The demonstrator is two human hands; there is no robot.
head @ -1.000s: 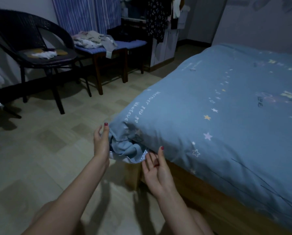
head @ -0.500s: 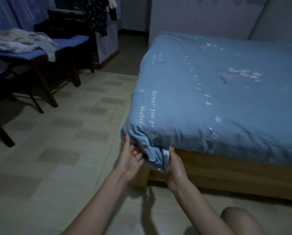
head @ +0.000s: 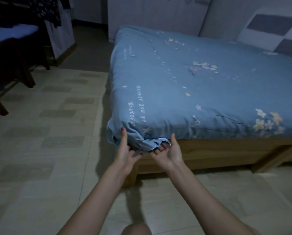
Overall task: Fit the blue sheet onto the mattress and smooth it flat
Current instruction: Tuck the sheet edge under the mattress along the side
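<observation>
The room is dim, with a cool bluish cast and grainy, soft detail throughout. The sheet (head: 201, 92) and the pale floor (head: 45, 150) catch the most light; the far left corner sinks into near black. Both arms throw dark shadows on the floor, stretching toward the bed's corner, and the left hand (head: 125, 155) and right hand (head: 171, 154) are evenly lit. Straight lines bow at the edges from the wide lens. The upper left is smeared by blur.
</observation>
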